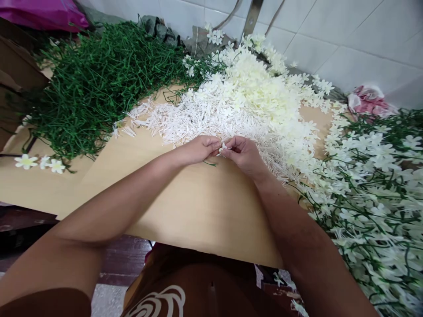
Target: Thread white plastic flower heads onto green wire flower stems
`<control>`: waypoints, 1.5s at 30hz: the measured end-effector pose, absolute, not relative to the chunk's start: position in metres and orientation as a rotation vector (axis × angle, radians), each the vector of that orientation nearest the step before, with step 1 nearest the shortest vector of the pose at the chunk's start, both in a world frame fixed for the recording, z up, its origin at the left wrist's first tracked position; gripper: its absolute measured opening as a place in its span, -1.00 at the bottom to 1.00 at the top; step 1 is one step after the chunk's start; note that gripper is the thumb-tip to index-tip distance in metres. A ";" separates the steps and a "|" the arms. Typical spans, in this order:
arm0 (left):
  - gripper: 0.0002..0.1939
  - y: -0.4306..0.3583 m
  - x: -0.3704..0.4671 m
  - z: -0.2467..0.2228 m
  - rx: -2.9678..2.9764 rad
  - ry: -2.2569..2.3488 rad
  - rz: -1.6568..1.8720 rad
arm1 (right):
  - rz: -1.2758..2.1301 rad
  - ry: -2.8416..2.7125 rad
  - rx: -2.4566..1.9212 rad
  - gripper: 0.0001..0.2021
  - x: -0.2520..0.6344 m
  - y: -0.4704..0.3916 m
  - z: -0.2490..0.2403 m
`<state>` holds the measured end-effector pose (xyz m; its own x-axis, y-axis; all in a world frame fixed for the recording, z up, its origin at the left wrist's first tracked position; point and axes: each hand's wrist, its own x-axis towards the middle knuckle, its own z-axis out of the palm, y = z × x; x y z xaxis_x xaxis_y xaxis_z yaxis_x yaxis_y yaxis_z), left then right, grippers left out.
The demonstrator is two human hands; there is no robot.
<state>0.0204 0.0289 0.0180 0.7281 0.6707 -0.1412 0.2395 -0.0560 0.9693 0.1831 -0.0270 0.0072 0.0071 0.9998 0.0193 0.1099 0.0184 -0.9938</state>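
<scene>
Both hands meet over the front of the tan board. My left hand point(201, 149) is closed, its fingertips pinching a thin green plastic stem point(210, 164) whose end sticks out below the fingers. My right hand point(243, 152) pinches a small white artificial flower point(222, 149) between thumb and fingers, right against the left fingertips. Fingers hide where stem and flower meet. Just beyond the hands lies a heap of thin white stamen-like pieces point(198, 121). Behind it is a pile of loose cream-white flower heads point(264, 88).
A large tangle of green stems point(109, 79) covers the back left. Flowers on green stems point(373, 211) are heaped at the right. Several flowers point(26, 161) lie at the left edge. Cardboard boxes point(20, 66) stand left, and a tiled wall point(330, 35) closes the back.
</scene>
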 end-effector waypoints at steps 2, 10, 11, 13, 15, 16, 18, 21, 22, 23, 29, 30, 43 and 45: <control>-0.65 0.029 0.021 0.017 1.643 0.745 0.401 | 1.160 -1.285 -1.280 -0.59 0.183 -0.027 0.007; -0.71 0.027 0.024 0.015 1.652 0.751 0.385 | 1.196 -1.309 -1.281 -0.61 0.185 -0.026 0.003; -0.71 0.026 0.024 0.016 1.637 0.755 0.385 | 1.189 -1.298 -1.282 -0.62 0.185 -0.026 0.003; -0.72 0.024 0.025 0.017 1.607 0.762 0.387 | 1.173 -1.270 -1.282 -0.62 0.183 -0.026 0.003; -0.71 0.023 0.026 0.018 1.584 0.772 0.403 | 1.146 -1.240 -1.283 -0.62 0.181 -0.026 0.002; -0.71 0.023 0.026 0.018 1.576 0.781 0.416 | 1.136 -1.225 -1.285 -0.61 0.180 -0.026 0.003; -0.69 0.023 0.026 0.018 1.565 0.802 0.440 | 1.139 -1.191 -1.293 -0.60 0.179 -0.026 0.003; -0.69 0.025 0.026 0.017 1.550 0.827 0.456 | 1.210 -1.137 -1.288 -0.60 0.179 -0.024 0.004; -0.69 0.026 0.026 0.017 1.548 0.831 0.454 | 1.236 -1.121 -1.282 -0.59 0.180 -0.024 0.004; -0.68 0.026 0.026 0.017 1.548 0.833 0.452 | 1.259 -1.105 -1.273 -0.59 0.180 -0.023 0.004; -0.68 0.025 0.027 0.018 1.568 0.873 0.449 | 1.304 -1.067 -1.241 -0.57 0.182 -0.021 0.005; -0.69 0.024 0.027 0.018 1.569 0.877 0.455 | 1.296 -1.077 -1.246 -0.58 0.182 -0.021 0.005; -0.78 0.023 0.026 0.018 1.526 0.793 0.466 | 1.177 -1.259 -1.287 -0.54 0.178 -0.023 0.002; -0.74 0.024 0.025 0.018 1.514 0.776 0.474 | 1.202 -1.222 -1.270 -0.53 0.181 -0.022 0.003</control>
